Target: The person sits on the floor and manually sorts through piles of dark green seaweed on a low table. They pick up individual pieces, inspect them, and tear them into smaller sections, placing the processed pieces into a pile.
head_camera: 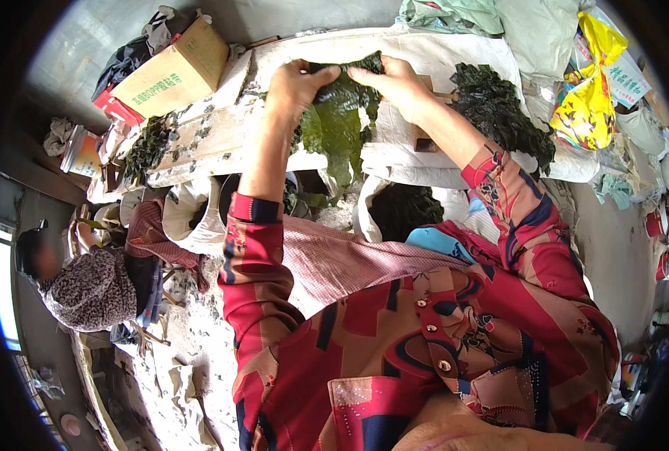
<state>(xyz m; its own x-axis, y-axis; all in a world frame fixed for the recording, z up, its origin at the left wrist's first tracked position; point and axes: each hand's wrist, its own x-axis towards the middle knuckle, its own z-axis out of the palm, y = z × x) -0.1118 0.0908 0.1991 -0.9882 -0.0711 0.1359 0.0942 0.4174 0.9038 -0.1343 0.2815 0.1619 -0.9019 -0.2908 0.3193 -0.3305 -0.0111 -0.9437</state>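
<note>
My left hand (300,84) and my right hand (391,82) hold a sheet of dark green seaweed (334,127) stretched between them over the worktable. Thumbs press its top edge, and the lower part hangs down in a translucent strip past the table's near edge. To the right of my right hand lies a dark seaweed pile (495,107) on the white cloth (391,158). Below my hands, an open white sack (366,208) contains more dark seaweed (405,211). A checked pink cloth (346,253) covers my lap.
A cardboard box (171,73) stands at the table's back left, near a smaller seaweed heap (145,146). A yellow plastic bag (588,101) sits at the right. On the left, another person (89,287) sits by an open white sack (191,217).
</note>
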